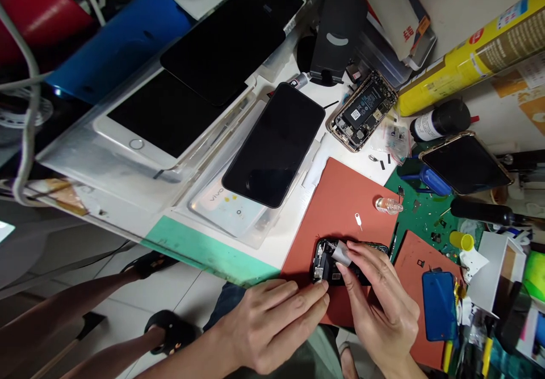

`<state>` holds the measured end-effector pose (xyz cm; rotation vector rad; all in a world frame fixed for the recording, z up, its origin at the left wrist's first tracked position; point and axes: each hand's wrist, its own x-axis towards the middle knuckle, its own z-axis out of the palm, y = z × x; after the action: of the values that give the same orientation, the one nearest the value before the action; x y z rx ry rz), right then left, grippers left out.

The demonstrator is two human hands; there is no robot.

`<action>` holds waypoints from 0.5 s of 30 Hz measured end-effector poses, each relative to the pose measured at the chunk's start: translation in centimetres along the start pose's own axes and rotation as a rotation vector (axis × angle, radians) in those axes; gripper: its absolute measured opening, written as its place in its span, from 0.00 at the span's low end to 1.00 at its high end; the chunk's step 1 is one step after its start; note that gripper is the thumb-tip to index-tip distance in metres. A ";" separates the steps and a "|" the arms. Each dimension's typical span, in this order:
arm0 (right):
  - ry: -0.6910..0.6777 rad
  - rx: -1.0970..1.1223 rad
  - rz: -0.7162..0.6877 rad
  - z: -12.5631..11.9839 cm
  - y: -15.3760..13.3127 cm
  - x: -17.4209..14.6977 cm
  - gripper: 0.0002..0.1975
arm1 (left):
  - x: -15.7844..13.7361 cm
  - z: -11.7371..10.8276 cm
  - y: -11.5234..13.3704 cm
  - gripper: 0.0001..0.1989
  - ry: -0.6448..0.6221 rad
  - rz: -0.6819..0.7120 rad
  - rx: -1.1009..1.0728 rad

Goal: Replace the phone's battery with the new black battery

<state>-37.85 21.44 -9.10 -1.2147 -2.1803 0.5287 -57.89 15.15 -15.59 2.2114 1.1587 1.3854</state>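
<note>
An opened phone (332, 274) with its inner parts showing lies on a reddish-brown mat (336, 191). My left hand (285, 325) is closed, its fingertips pressed at the phone's lower left edge. Between the thumb and fingers of my right hand (381, 302) is a small silvery-grey flat piece (342, 254), pinched over the phone's upper part. That hand covers much of the phone's right end. A SIM eject pin (358, 220) and a small clear bottle (388, 205) lie on the mat beyond the phone.
A black phone screen (275, 143) rests on clear cases left of the mat. Another opened phone (363, 112) lies behind it. On the right stand a phone in a case (466, 163), a yellow can (477, 49) and a blue phone-shaped panel (439, 305). Someone's legs (85, 316) show at lower left.
</note>
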 end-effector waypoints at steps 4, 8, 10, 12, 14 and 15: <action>0.018 -0.026 -0.006 0.0 0.0 -0.3 0.28 | -0.1 0.0 -0.1 0.16 -0.006 0.004 0.002; 0.034 -0.051 -0.006 0.1 0.0 -0.4 0.28 | -0.4 0.1 -0.1 0.16 0.002 0.006 0.007; 0.041 -0.063 -0.010 0.1 0.0 -0.4 0.28 | -0.6 0.1 0.0 0.16 -0.001 0.004 0.010; 0.045 -0.060 -0.013 0.1 -0.1 -0.3 0.28 | -0.8 0.2 0.0 0.17 -0.002 0.007 0.008; 0.055 -0.050 -0.006 0.0 -0.2 -0.3 0.28 | -0.9 0.3 0.0 0.17 -0.001 0.009 0.007; 0.066 -0.050 0.000 0.0 -0.2 -0.4 0.28 | -1.0 0.3 0.0 0.17 0.000 0.009 0.007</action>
<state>-37.86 21.00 -9.06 -1.2403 -2.1498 0.4305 -57.86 14.49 -16.34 2.2237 1.1566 1.3872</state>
